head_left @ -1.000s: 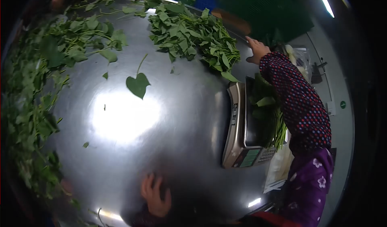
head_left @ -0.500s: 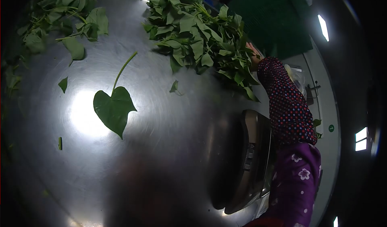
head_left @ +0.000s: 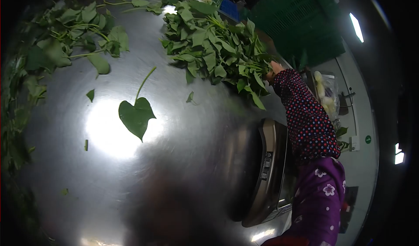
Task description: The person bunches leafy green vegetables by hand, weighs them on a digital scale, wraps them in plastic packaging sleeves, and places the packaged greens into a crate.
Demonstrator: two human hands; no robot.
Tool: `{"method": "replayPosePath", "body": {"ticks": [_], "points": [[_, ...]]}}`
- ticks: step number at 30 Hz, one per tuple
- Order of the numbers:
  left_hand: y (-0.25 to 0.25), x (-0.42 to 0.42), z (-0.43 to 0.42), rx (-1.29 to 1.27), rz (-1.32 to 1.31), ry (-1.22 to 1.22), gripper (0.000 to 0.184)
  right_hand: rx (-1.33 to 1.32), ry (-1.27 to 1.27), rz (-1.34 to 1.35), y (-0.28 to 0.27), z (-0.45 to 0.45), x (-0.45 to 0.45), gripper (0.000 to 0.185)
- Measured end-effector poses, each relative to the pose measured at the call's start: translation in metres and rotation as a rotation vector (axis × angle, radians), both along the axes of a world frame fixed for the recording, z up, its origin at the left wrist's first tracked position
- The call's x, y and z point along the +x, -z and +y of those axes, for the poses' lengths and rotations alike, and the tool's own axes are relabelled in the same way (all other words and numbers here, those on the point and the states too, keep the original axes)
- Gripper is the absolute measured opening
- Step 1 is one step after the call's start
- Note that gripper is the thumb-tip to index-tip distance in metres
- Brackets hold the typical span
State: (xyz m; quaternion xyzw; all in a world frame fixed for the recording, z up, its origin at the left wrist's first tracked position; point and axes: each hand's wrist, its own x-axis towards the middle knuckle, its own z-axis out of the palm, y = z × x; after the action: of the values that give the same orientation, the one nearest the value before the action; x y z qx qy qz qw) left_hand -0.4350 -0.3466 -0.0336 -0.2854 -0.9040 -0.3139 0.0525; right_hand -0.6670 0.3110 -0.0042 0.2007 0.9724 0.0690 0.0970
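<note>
My right hand (head_left: 274,69), in a dotted cuff and purple flowered sleeve, is at the right end of a large pile of leafy greens (head_left: 209,45). Its fingers are closed round stems there, partly hidden by leaves. Below the pile stands a brown scale (head_left: 266,172), partly covered by my right sleeve. A single heart-shaped leaf (head_left: 137,117) with a long stem lies on the metal table (head_left: 205,132). My left hand is not in view; only a dark, blurred reflection shows low on the table.
More loose greens (head_left: 87,23) spread along the left side and top left of the table. Small leaf scraps lie about the middle. Beyond the far right edge are a green crate (head_left: 301,23) and a plastic bag with pale vegetables (head_left: 325,93).
My right hand has gone from open beside the pile to closed among the stems at its end. My left hand, low in the earliest view, has left the picture. The camera view has shifted.
</note>
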Motion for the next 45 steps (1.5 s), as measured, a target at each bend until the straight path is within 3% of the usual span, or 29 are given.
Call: {"method": "replayPosePath", "body": {"ticks": [1,5,9,12,13,16,18,20,21,22,24,26,27,28,30,31,34,35,37,40,42,44,45], "points": [[-0.007,0.000,-0.001,-0.014,-0.005,0.003,0.018,-0.021,-0.044,0.036,0.016,0.023,0.004,0.029],[-0.038,-0.002,-0.001,-0.021,-0.073,-0.022,0.016,-0.190,0.289,-0.226,-0.042,-0.070,-0.001,0.056],[-0.039,-0.002,-0.001,0.041,-0.151,-0.017,0.016,-0.153,0.248,-0.116,-0.026,-0.050,0.000,0.072],[-0.052,-0.004,-0.001,0.024,-0.190,-0.028,0.016,-0.205,0.180,-0.029,-0.023,-0.039,0.003,0.074],[-0.050,-0.003,0.001,0.023,-0.183,-0.047,0.017,-0.111,0.174,-0.026,-0.023,-0.037,0.003,0.068],[-0.046,0.002,0.003,-0.001,-0.161,-0.068,0.020,-0.095,0.107,-0.042,-0.075,-0.054,0.000,0.060],[-0.044,0.004,0.001,0.009,-0.147,-0.087,0.022,-0.042,-0.012,0.191,-0.109,-0.047,0.006,0.052],[-0.042,0.008,-0.001,0.041,-0.144,-0.120,0.023,-0.436,-0.080,0.462,-0.148,-0.071,0.016,0.045],[-0.042,0.009,0.000,0.071,-0.099,-0.171,0.019,-0.459,-0.033,0.449,-0.172,-0.092,0.022,0.047],[-0.033,0.012,0.003,0.218,-0.190,-0.154,0.029,-0.485,0.012,0.434,-0.189,-0.110,0.028,0.049],[-0.020,0.018,0.011,0.521,-0.363,-0.116,0.051,-0.795,-0.032,0.479,-0.200,-0.169,0.047,0.054],[-0.051,-0.009,0.040,0.602,-0.732,-0.091,0.060,-0.820,-0.108,0.397,-0.192,-0.249,0.069,0.053],[-0.055,-0.021,0.057,0.768,-0.766,0.013,0.064,-0.726,-0.140,0.375,-0.191,-0.312,0.082,0.051],[-0.048,-0.027,0.071,0.935,-0.799,0.120,0.069,-0.877,-0.216,0.371,-0.158,-0.339,0.096,0.052],[-0.017,-0.030,0.085,1.149,-0.931,0.248,0.071,-0.902,0.042,0.030,-0.113,-0.409,0.128,0.057],[0.000,-0.016,0.097,1.532,-1.081,0.072,0.061,-0.925,-0.114,-0.095,-0.114,-0.443,0.140,0.066],[-0.039,-0.032,0.060,1.469,-1.422,-0.195,0.058,-0.782,-0.427,-0.022,-0.054,-0.486,0.188,0.071],[-0.047,-0.033,0.055,1.651,-1.405,-0.129,0.045,-0.760,-0.496,-0.009,-0.056,-0.490,0.189,0.069],[-0.028,-0.029,0.042,1.484,-1.247,-0.125,0.039,-0.721,-0.617,0.008,-0.070,-0.500,0.195,0.066],[-0.034,-0.028,0.036,1.337,-1.020,-0.371,0.030,-0.934,-0.678,-0.101,-0.095,-0.472,0.163,0.060],[-0.038,-0.039,0.014,1.078,-0.781,-0.287,0.029,-0.836,-0.731,0.157,-0.083,-0.415,0.119,0.050],[-0.023,-0.034,0.009,0.987,-0.684,-0.365,0.029,-0.673,-0.377,0.331,-0.071,-0.341,0.064,0.045],[-0.016,-0.032,0.006,0.906,-0.645,-0.374,0.029,-0.379,-0.469,0.384,-0.066,-0.298,0.034,0.050]]}}
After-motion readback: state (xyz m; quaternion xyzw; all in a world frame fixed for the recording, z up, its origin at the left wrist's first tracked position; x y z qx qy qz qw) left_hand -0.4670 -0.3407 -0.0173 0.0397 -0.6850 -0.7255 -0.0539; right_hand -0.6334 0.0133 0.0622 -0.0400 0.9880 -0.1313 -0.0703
